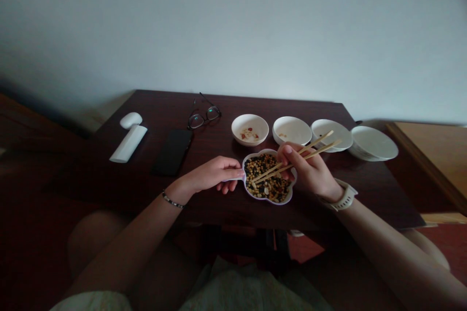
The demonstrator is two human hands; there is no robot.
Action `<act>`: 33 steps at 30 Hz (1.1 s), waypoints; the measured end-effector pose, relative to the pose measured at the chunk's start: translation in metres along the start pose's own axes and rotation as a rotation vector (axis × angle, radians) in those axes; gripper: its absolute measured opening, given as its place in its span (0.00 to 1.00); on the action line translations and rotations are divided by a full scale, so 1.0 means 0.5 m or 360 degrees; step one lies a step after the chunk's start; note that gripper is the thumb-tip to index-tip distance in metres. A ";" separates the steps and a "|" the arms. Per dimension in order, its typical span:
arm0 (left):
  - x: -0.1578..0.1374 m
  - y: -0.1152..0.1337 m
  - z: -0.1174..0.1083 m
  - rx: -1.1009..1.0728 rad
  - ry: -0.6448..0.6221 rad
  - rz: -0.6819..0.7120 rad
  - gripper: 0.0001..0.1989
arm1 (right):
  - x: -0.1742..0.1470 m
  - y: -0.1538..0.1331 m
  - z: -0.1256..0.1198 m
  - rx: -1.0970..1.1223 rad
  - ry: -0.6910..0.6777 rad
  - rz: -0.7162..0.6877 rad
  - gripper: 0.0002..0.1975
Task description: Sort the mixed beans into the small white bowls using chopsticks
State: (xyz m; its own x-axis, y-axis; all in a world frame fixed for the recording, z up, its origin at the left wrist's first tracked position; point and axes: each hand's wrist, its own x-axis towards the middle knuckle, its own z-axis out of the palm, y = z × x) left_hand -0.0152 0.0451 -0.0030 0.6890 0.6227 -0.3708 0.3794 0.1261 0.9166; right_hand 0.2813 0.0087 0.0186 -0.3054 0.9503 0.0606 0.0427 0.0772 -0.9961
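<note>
My left hand [224, 175] grips the short handle of a white, flower-shaped dish [270, 200] with a purple rim. Mixed beans and grains [268, 189], black, yellow and reddish, fill it. A pair of wooden chopsticks [310, 149] is held in my right hand [306, 170], over the dish's right side. Their tips reach down into the mix at the left part of the dish; whether a bean sits between them is too small to tell. Behind stand a white bowl [250, 119] with red and pale pieces, and another bowl [292, 126] with a few pale bits.
Two more white bowls, one with dark bits [335, 131] and one at the far right [375, 143], continue the row. Eyeglasses [204, 117], a black phone [172, 152] and a white two-part device [129, 143] lie on the left of the dark table [160, 104]. A wall rises behind.
</note>
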 end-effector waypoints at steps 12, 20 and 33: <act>0.001 0.000 0.000 0.0017 0.0010 -0.0009 0.21 | -0.006 0.003 0.003 0.0061 -0.0095 -0.0057 0.23; 0.001 0.007 -0.001 -0.0017 -0.0013 -0.0012 0.20 | 0.014 -0.015 -0.006 0.0145 0.0216 -0.0236 0.23; -0.001 0.001 0.000 -0.0064 -0.0035 0.0041 0.20 | 0.090 -0.011 -0.001 0.0078 0.0788 -0.0384 0.22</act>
State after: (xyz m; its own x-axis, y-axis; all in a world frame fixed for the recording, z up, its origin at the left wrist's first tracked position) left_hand -0.0154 0.0451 -0.0023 0.7117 0.6091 -0.3500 0.3365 0.1418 0.9309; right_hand 0.2680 0.0514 0.0267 0.1831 0.9367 0.2984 -0.0214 0.3073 -0.9514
